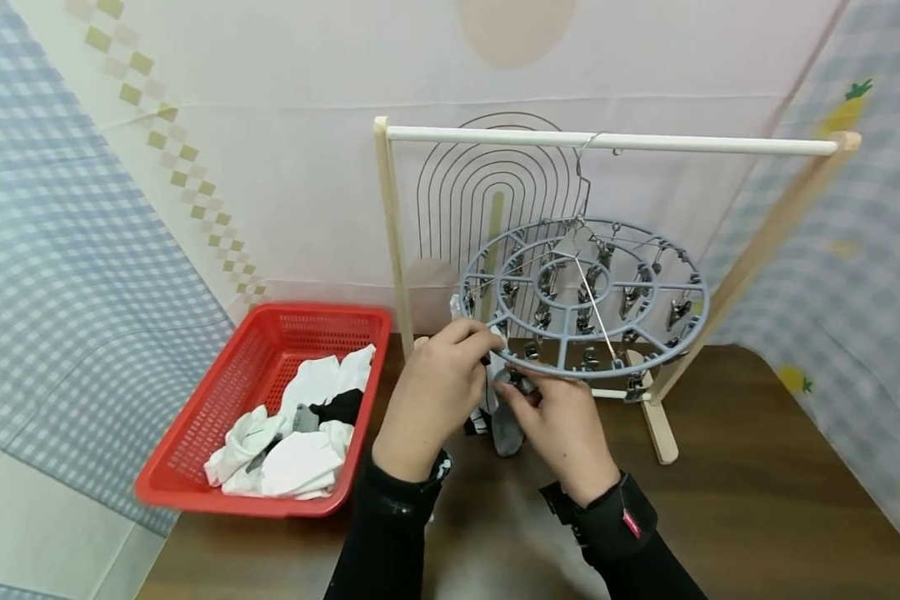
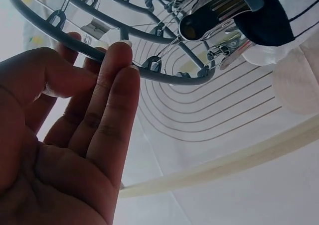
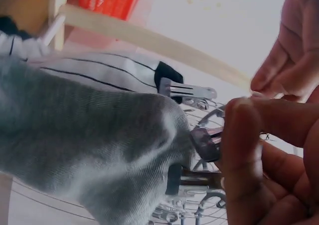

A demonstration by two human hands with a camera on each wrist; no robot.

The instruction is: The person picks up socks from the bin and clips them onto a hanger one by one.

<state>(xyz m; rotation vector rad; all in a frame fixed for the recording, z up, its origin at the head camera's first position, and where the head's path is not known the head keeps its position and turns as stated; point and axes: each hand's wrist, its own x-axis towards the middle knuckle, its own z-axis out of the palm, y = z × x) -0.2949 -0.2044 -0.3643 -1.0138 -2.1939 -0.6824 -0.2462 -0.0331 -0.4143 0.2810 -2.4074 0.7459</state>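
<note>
A round blue-grey clip hanger (image 1: 566,372) hangs from the rack's bar. My left hand (image 1: 435,379) holds its near-left rim, thumb and fingertips meeting at the ring in the left wrist view. Under the near rim, my right hand (image 1: 566,425) pinches a metal clip (image 3: 207,143) between thumb and finger. That clip sits at the edge of a grey sock (image 3: 99,135), which hangs down from the hanger. Beside it, a white sock with dark stripes (image 3: 104,70) hangs from another clip (image 3: 189,90). In the head view my hands partly hide both socks.
A red basket (image 1: 153,479) holding white, black and grey socks stands on the brown table (image 1: 750,500) to the left. The wooden rack's white bar (image 1: 495,136) runs above the hanger, with its right post (image 1: 765,242) beside it. Several metal clips dangle from the hanger.
</note>
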